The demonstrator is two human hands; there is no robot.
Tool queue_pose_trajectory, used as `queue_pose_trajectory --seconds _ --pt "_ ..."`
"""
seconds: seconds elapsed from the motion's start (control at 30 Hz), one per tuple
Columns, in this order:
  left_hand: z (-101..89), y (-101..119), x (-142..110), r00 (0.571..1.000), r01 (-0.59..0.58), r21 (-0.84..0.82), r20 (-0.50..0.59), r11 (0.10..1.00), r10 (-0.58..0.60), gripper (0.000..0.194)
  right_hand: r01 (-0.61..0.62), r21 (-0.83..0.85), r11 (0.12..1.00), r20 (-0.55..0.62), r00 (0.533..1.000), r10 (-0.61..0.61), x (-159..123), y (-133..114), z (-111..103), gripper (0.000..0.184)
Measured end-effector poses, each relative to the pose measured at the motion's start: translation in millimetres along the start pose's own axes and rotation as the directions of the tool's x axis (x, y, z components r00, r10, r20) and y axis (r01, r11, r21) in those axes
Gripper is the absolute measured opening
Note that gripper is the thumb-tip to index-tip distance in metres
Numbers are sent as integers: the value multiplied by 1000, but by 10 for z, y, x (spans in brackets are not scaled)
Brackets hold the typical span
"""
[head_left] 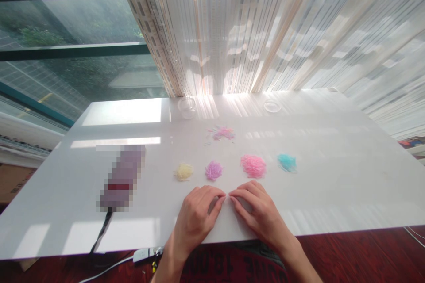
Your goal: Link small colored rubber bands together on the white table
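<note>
My left hand [197, 214] and my right hand [257, 208] rest on the white table [332, 177] near its front edge, fingertips almost touching each other. Both hands have fingers curled down onto the surface; nothing shows in them. Just beyond the fingers lie separate small heaps of thin strands: a yellow pile [183, 171], a purple pile [214, 170], a pink pile [253, 166] and a teal pile [287, 162]. Farther back sits a loose mixed pink and purple pile [222, 133].
A clear small cup [187, 107] and a clear round lid [272, 106] stand at the table's far edge by the striped sheer curtain. A blurred-out purple object [122, 177] with a black cable lies on the left. A window is at the far left.
</note>
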State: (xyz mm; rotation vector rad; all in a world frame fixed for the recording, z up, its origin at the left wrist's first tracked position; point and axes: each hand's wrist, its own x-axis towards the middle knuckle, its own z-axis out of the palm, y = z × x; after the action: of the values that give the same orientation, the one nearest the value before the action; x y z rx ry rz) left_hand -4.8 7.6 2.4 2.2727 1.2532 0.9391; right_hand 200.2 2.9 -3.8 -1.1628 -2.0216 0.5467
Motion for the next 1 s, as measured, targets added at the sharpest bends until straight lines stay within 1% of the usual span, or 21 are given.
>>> queue_pose_trajectory --seconds 0.5,1.0 --pt "-8 -5 3 999 38 -47 -34 998 -40 10 -44 49 998 -52 998 46 -6 18 1 12" --pt "3 -29 -28 993 83 -127 -72 988 -93 10 -76 80 994 -94 992 84 -8 32 10 12"
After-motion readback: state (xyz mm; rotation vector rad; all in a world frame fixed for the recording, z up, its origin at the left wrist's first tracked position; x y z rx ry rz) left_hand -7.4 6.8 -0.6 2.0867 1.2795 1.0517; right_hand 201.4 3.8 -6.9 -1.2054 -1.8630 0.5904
